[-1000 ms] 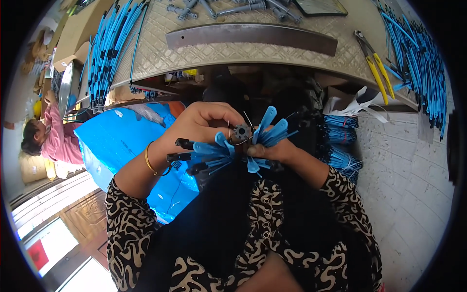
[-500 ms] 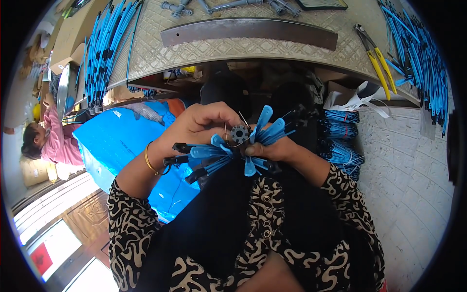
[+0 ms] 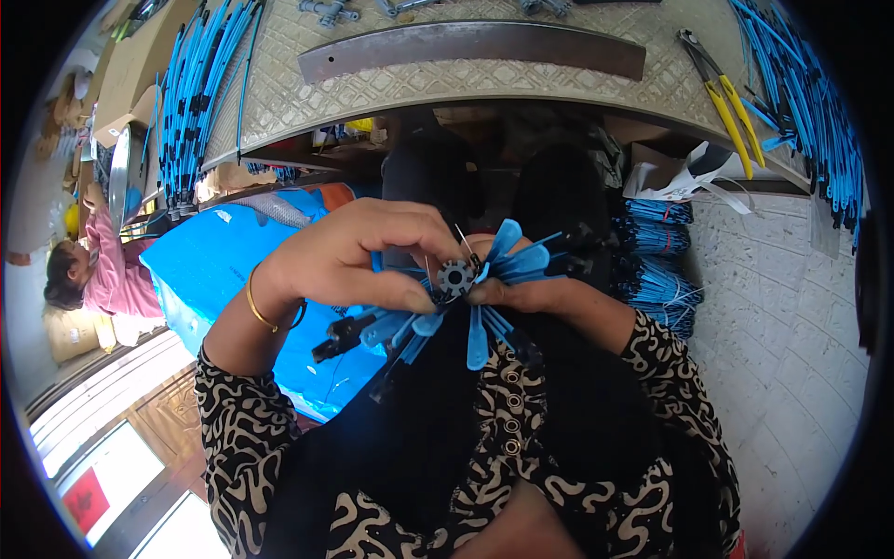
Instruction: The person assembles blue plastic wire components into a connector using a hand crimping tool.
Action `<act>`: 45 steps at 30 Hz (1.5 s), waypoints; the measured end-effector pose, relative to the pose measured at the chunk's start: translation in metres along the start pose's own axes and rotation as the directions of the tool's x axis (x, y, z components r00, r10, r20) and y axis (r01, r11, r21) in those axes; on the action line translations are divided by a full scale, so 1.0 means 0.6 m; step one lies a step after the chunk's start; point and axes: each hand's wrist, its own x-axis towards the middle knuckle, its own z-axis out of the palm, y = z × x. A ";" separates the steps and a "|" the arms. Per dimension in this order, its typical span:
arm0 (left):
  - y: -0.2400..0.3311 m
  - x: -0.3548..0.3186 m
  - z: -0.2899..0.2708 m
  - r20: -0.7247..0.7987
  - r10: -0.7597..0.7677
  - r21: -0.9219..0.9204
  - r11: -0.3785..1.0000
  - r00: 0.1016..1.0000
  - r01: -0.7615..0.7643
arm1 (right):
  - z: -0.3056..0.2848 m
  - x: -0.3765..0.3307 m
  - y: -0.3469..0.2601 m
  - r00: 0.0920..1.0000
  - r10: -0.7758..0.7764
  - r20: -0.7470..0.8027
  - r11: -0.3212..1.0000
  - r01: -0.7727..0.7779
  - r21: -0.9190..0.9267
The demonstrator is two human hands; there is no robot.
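Observation:
In front of my chest is a small grey notched hub (image 3: 455, 278) with a round hole and blue flat-ended ribs (image 3: 521, 261) fanned out around it. Several ribs have black joints. My right hand (image 3: 535, 291) is closed round the hub's right side, its thumb pressed against the edge. My left hand (image 3: 358, 256) is closed at the left, thumb and fingers bent about the blue ribs there; the fingertips are partly hidden. Thin wire ends (image 3: 463, 238) stick up beside the hub.
A workbench (image 3: 270, 107) ahead carries a curved metal bar (image 3: 475, 48), yellow-handled pliers (image 3: 731, 112) and rib bundles (image 3: 200, 93) at both ends. More bundles (image 3: 659, 270) are stacked below right. Blue sheeting (image 3: 209, 265) lies left, near a person in pink (image 3: 116, 270).
My left hand has shifted slightly right and down, its thumb now at the hub's lower left. The left ribs have swung downward. The right hand stays at the hub.

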 end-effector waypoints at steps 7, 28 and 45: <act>0.021 -0.006 0.029 -0.004 0.063 0.490 0.870 0.998 -0.052 | -0.007 0.000 -0.005 0.995 -0.047 0.083 0.995 0.054 -0.088; 0.003 -0.007 0.046 0.009 0.331 0.673 0.696 0.944 -0.251 | -0.021 -0.007 0.014 0.981 0.039 0.190 0.978 -0.076 0.194; -0.021 0.036 0.013 -0.304 0.032 -0.013 0.999 0.952 -0.038 | -0.018 -0.004 -0.004 0.980 -0.097 0.176 0.983 0.066 0.172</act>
